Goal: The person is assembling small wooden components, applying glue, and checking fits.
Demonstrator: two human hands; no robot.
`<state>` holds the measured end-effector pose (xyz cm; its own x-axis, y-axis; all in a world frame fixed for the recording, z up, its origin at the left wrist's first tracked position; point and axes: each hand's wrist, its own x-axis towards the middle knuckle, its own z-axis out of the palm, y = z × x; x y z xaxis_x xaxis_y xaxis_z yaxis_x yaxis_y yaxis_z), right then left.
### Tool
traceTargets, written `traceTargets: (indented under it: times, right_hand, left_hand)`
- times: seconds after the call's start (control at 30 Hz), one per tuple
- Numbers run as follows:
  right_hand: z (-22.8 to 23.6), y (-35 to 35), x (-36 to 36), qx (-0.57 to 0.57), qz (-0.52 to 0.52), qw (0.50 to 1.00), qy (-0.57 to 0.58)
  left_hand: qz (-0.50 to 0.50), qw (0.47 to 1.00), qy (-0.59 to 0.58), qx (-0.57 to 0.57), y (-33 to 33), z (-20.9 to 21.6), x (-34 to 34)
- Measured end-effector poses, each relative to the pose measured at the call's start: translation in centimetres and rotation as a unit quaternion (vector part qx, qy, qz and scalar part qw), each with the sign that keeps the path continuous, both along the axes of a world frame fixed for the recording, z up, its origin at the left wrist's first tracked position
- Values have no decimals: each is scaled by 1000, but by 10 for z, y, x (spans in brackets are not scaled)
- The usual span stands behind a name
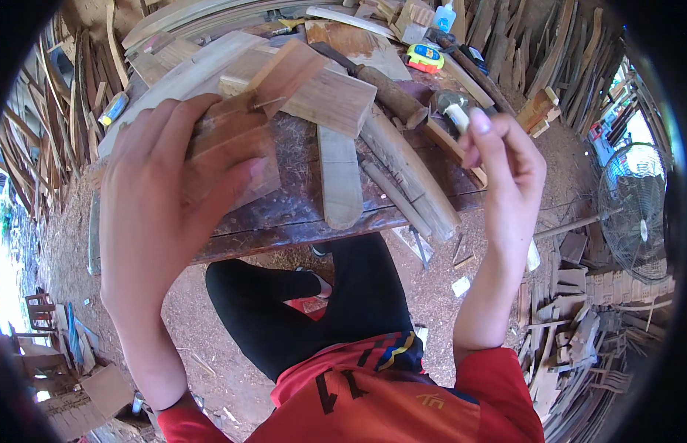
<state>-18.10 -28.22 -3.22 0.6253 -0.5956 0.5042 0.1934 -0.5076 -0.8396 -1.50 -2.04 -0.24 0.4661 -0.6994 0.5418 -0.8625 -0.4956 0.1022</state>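
Observation:
My left hand [151, 184] is wrapped round a block of joined wooden pieces [229, 140], raised over the workbench. A reddish wooden strip [290, 74] sticks up at an angle from it; whether it is fixed there I cannot tell. To the right, my right hand [512, 162] is raised, its thumb and fingertips pinched round a small white cylindrical thing [457, 116]. A clear or greyish part shows at its far end, too blurred to name. Below the hands lie a pale wooden block [336, 100] and a flat rounded-end slat [339, 181].
On the dark bench [284, 225] lie a wooden-handled tool [391, 96], a long wooden bar [410, 170] and a yellow tape measure [424, 58]. A white bottle [444, 16] stands at the back. A standing fan [639, 210] is at right; wood scraps [579, 332] are piled nearby.

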Motion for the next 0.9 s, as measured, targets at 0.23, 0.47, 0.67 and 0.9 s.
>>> traceTargets:
  times: [0.23, 0.47, 0.67, 0.9]
  right_hand:
    - [-18, -10, -25, -30, -50, 997, 50]
    - [-25, -3, -30, -165, -55, 980, 92]
    - [-24, 6, -30, -149, -58, 984, 78]
    - [-29, 31, -26, -345, -73, 922, 159]
  left_hand:
    - [7, 1000, -22, 8, -6, 4, 5]
    - [10, 999, -36, -20, 0, 3, -2]
    - [26, 971, -233, -40, 13, -1, -18]
    - [21, 965, -22, -262, 22, -49, -67]
